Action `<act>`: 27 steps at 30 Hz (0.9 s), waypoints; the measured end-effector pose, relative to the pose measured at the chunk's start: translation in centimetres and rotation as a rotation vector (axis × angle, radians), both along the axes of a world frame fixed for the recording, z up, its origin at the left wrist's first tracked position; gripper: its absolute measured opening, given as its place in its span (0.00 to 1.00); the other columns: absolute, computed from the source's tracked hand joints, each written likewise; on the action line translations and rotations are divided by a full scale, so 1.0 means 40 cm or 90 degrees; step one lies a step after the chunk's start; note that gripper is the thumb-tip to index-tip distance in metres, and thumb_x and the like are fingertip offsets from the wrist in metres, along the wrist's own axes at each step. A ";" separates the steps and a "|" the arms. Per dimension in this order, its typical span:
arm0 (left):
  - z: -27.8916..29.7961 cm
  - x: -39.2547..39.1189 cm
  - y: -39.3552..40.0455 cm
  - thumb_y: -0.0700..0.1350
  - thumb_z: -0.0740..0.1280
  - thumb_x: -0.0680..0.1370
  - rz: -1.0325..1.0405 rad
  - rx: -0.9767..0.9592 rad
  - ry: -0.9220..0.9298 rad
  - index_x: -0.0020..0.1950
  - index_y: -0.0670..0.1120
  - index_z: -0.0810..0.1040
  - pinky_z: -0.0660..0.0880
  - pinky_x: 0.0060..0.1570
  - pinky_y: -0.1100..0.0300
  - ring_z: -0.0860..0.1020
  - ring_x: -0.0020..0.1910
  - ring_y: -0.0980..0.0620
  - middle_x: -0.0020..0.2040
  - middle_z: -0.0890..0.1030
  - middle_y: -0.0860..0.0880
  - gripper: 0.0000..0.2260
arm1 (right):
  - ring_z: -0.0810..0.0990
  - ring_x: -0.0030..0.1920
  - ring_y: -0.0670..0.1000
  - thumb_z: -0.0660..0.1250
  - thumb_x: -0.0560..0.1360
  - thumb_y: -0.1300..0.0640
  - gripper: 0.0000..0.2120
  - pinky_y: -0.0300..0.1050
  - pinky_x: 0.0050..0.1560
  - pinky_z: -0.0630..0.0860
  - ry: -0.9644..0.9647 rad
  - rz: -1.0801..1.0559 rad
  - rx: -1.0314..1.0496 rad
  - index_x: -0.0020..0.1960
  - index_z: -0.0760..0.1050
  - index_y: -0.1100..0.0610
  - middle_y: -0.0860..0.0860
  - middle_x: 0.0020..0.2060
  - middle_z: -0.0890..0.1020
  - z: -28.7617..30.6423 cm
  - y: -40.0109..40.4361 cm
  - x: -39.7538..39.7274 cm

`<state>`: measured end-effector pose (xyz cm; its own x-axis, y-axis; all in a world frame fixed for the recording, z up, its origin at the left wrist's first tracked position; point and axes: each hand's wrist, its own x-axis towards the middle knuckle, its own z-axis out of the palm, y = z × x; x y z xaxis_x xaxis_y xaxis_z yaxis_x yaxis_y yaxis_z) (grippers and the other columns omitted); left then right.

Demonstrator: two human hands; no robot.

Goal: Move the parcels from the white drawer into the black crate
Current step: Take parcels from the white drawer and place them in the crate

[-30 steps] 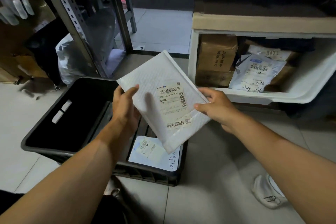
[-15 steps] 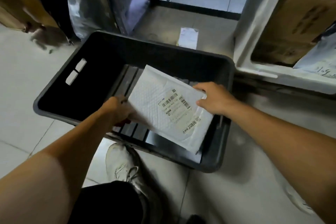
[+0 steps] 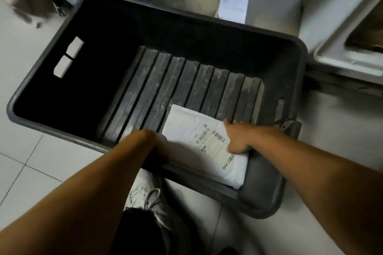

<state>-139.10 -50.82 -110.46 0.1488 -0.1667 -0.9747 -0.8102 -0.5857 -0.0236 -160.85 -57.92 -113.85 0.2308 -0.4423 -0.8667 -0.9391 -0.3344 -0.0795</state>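
Already the white padded parcel (image 3: pixel 204 143) lies in the black crate's (image 3: pixel 275 203) near-right corner; right hand (image 3: pixel 238 138) presses it flat-fingered; left hand's (image 3: pixel 159 147) grip cannot be told; careless withdrawal might drag it askew.

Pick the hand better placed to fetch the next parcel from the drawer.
Right. The right hand lies on the parcel at the crate's drawer-side end; the drawer sits just beyond. The left hand is farther.

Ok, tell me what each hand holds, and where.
Right hand rests on the parcel at its label, right edge. Left hand is blurred: cannot tell.
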 end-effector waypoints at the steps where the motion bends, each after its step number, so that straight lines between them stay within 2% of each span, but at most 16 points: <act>1: -0.012 0.004 0.003 0.40 0.66 0.81 -0.027 -0.002 0.001 0.61 0.40 0.77 0.75 0.57 0.56 0.77 0.50 0.47 0.54 0.79 0.42 0.10 | 0.57 0.79 0.61 0.68 0.75 0.47 0.50 0.58 0.76 0.62 0.011 0.018 0.015 0.82 0.38 0.58 0.61 0.81 0.52 -0.001 0.005 0.002; 3: -0.006 0.000 0.003 0.44 0.68 0.80 -0.077 0.003 -0.005 0.58 0.44 0.76 0.74 0.49 0.60 0.77 0.42 0.52 0.47 0.78 0.47 0.08 | 0.53 0.81 0.60 0.71 0.74 0.43 0.54 0.59 0.77 0.59 0.029 0.045 0.023 0.81 0.35 0.58 0.60 0.81 0.47 0.006 0.004 0.002; 4: 0.002 -0.003 0.003 0.45 0.69 0.80 -0.086 -0.007 -0.024 0.55 0.45 0.76 0.73 0.43 0.61 0.76 0.39 0.54 0.44 0.77 0.49 0.07 | 0.55 0.80 0.60 0.71 0.74 0.41 0.54 0.59 0.76 0.60 0.045 0.058 0.025 0.82 0.37 0.57 0.59 0.82 0.48 0.023 0.004 0.004; 6: 0.019 -0.020 0.005 0.49 0.68 0.80 -0.128 -0.040 -0.057 0.52 0.46 0.76 0.69 0.35 0.64 0.75 0.37 0.56 0.41 0.76 0.50 0.07 | 0.66 0.76 0.59 0.70 0.74 0.38 0.46 0.58 0.72 0.68 0.061 0.103 0.034 0.81 0.52 0.55 0.56 0.80 0.60 0.075 0.003 0.011; 7: 0.036 -0.034 0.007 0.51 0.67 0.81 -0.156 -0.051 -0.063 0.54 0.46 0.77 0.69 0.36 0.64 0.75 0.37 0.56 0.41 0.76 0.51 0.09 | 0.71 0.72 0.58 0.69 0.74 0.37 0.39 0.57 0.69 0.71 0.066 0.130 0.043 0.78 0.61 0.53 0.53 0.77 0.67 0.107 0.008 0.019; 9: 0.071 -0.071 0.010 0.53 0.66 0.81 -0.207 -0.064 -0.061 0.59 0.43 0.79 0.71 0.42 0.62 0.76 0.40 0.54 0.42 0.77 0.50 0.14 | 0.74 0.69 0.58 0.67 0.75 0.36 0.32 0.57 0.66 0.73 0.049 0.170 0.050 0.74 0.68 0.50 0.50 0.72 0.73 0.164 0.027 0.023; 10: 0.096 -0.092 0.014 0.53 0.66 0.82 -0.241 -0.071 -0.061 0.61 0.42 0.79 0.72 0.46 0.61 0.78 0.43 0.52 0.45 0.79 0.49 0.17 | 0.74 0.69 0.58 0.66 0.76 0.37 0.31 0.58 0.65 0.73 0.028 0.181 0.038 0.74 0.68 0.49 0.50 0.72 0.73 0.189 0.041 0.021; 12: 0.151 -0.126 0.017 0.55 0.63 0.82 -0.320 -0.109 -0.083 0.66 0.41 0.76 0.72 0.54 0.58 0.80 0.55 0.48 0.59 0.81 0.45 0.20 | 0.75 0.66 0.58 0.65 0.78 0.44 0.26 0.58 0.62 0.75 -0.038 0.192 -0.032 0.74 0.68 0.49 0.52 0.69 0.74 0.230 0.063 0.005; 13: 0.176 -0.138 0.019 0.55 0.63 0.82 -0.353 -0.135 -0.101 0.69 0.41 0.74 0.72 0.58 0.57 0.78 0.62 0.46 0.65 0.79 0.44 0.22 | 0.76 0.64 0.58 0.65 0.78 0.47 0.24 0.56 0.60 0.76 -0.077 0.183 -0.074 0.73 0.68 0.49 0.53 0.67 0.75 0.247 0.070 -0.008; 15: 0.224 -0.161 0.014 0.56 0.62 0.82 -0.399 -0.173 -0.124 0.73 0.42 0.71 0.71 0.64 0.55 0.74 0.68 0.44 0.71 0.75 0.44 0.24 | 0.77 0.62 0.59 0.64 0.78 0.49 0.21 0.55 0.59 0.77 -0.152 0.133 -0.158 0.71 0.69 0.50 0.56 0.64 0.77 0.286 0.078 -0.040; 18: 0.302 -0.201 -0.017 0.58 0.62 0.82 -0.434 -0.232 -0.145 0.76 0.44 0.67 0.67 0.71 0.51 0.70 0.73 0.44 0.75 0.70 0.45 0.27 | 0.71 0.70 0.61 0.62 0.80 0.48 0.25 0.58 0.69 0.71 -0.220 0.028 -0.278 0.75 0.66 0.53 0.58 0.70 0.73 0.368 0.079 -0.097; 20: 0.356 -0.244 -0.039 0.58 0.64 0.81 -0.448 -0.310 -0.164 0.79 0.48 0.63 0.64 0.74 0.43 0.66 0.76 0.41 0.78 0.66 0.44 0.29 | 0.61 0.77 0.59 0.62 0.81 0.49 0.27 0.58 0.76 0.61 -0.225 -0.009 -0.347 0.79 0.61 0.53 0.57 0.75 0.66 0.431 0.081 -0.143; 22: 0.413 -0.300 -0.051 0.59 0.65 0.80 -0.487 -0.404 -0.185 0.82 0.53 0.54 0.57 0.74 0.34 0.55 0.79 0.36 0.82 0.55 0.43 0.35 | 0.54 0.80 0.58 0.62 0.82 0.50 0.31 0.58 0.78 0.54 -0.216 -0.043 -0.406 0.81 0.55 0.52 0.56 0.79 0.60 0.497 0.087 -0.195; 24: 0.471 -0.362 -0.056 0.58 0.66 0.80 -0.514 -0.492 -0.173 0.82 0.54 0.46 0.52 0.74 0.32 0.46 0.80 0.35 0.82 0.46 0.42 0.39 | 0.53 0.80 0.58 0.63 0.81 0.50 0.32 0.58 0.79 0.55 -0.210 -0.072 -0.467 0.81 0.54 0.51 0.56 0.79 0.59 0.547 0.091 -0.249; 27: 0.555 -0.444 -0.065 0.56 0.64 0.81 -0.544 -0.590 -0.137 0.83 0.53 0.42 0.50 0.75 0.32 0.42 0.80 0.35 0.82 0.42 0.41 0.39 | 0.49 0.81 0.58 0.63 0.81 0.50 0.33 0.58 0.79 0.55 -0.212 -0.118 -0.504 0.82 0.51 0.50 0.56 0.81 0.54 0.602 0.096 -0.339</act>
